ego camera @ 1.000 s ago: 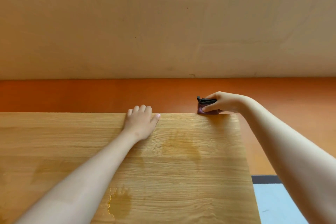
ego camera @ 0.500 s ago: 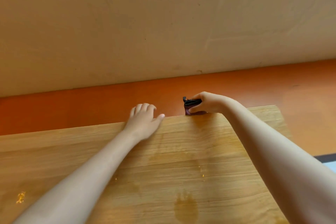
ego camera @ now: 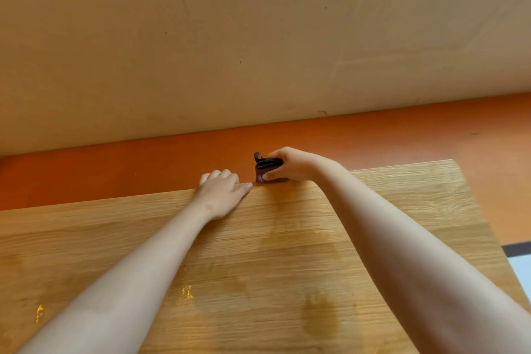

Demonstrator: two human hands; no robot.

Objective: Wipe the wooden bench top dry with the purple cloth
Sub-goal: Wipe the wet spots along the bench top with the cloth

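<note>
At far counter (ego camera: 416, 198) edge, your right hand (ego camera: 290, 165) pinches soft, limp purple cloth (ego camera: 265, 167) by fold; left hand (ego camera: 222, 194) rests flat.

A plain indoor room: wooden bench top (ego camera: 273, 267), orange floor (ego camera: 115, 169), scuffed beige wall (ego camera: 230, 37)

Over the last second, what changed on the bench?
The right hand, gripping the purple cloth, slid left along the far edge of the bench top until the cloth nearly meets the left hand. The left hand stays flat at that edge; wet patches remain.
</note>
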